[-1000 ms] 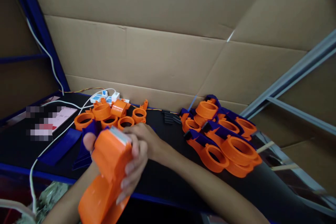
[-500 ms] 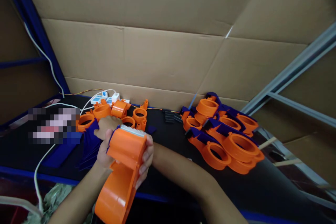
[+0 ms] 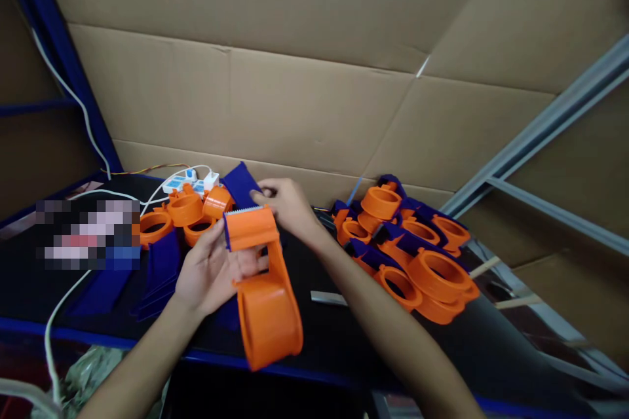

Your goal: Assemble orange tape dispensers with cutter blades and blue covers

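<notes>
Before a cardboard wall (image 3: 255,98), left hand (image 3: 211,272) and right hand (image 3: 285,203) both occupied

Across the black tabletop (image 3: 334,340), orange-and-blue tape dispensers (image 3: 437,278) are heaped on the right. On the left, orange dispenser frames (image 3: 185,209) cluster behind overlapping dark-blue strips (image 3: 164,268). Over the tabletop's front part, one orange tape dispenser (image 3: 270,324) is held tilted, ring end low; the left hand supports it, fingers passing behind and thumb along its upper end. Just beyond, the right hand pinches a dark-blue panel (image 3: 240,184) between thumb and fingers. A white power strip (image 3: 175,186) sits at the back left, by the wall. Near the right forearm lies a silvery metal strip (image 3: 328,298). A serrated blade (image 3: 246,211) edges the held dispenser's upper end.
</notes>
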The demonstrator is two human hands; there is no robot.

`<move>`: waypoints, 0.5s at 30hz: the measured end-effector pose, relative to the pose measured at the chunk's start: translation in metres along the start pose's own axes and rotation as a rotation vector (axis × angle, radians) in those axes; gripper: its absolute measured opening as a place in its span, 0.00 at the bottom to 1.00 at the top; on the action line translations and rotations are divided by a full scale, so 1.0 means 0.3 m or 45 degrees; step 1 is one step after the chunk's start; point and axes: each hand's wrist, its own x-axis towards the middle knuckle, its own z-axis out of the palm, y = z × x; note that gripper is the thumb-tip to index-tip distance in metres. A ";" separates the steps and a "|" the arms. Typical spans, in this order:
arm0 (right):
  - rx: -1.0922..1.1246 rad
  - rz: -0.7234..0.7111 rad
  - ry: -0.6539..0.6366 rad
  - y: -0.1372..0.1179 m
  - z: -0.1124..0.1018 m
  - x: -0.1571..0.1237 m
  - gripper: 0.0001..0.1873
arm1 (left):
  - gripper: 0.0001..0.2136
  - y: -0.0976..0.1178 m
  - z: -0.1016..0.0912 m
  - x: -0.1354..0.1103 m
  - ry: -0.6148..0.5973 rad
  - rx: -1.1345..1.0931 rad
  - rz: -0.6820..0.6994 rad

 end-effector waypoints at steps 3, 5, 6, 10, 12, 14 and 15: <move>-0.070 -0.025 0.186 0.040 -0.070 -0.055 0.09 | 0.15 -0.006 0.002 0.041 0.116 0.037 0.148; -0.116 -0.093 0.345 0.068 -0.093 -0.123 0.09 | 0.14 -0.014 -0.009 0.065 0.214 0.109 0.193; -0.132 -0.137 0.406 0.081 -0.097 -0.157 0.10 | 0.12 -0.019 -0.017 0.073 0.275 0.150 0.224; -0.249 -0.380 0.445 0.118 -0.094 -0.257 0.16 | 0.10 -0.035 -0.052 0.083 0.481 0.262 0.320; -0.382 -0.496 0.400 0.126 -0.098 -0.283 0.20 | 0.13 -0.039 -0.059 0.083 0.510 0.312 0.317; -0.499 -0.557 0.362 0.130 -0.108 -0.300 0.24 | 0.15 -0.042 -0.054 0.085 0.524 0.374 0.302; -0.540 -0.569 0.349 0.132 -0.115 -0.307 0.26 | 0.17 -0.043 -0.046 0.088 0.532 0.407 0.292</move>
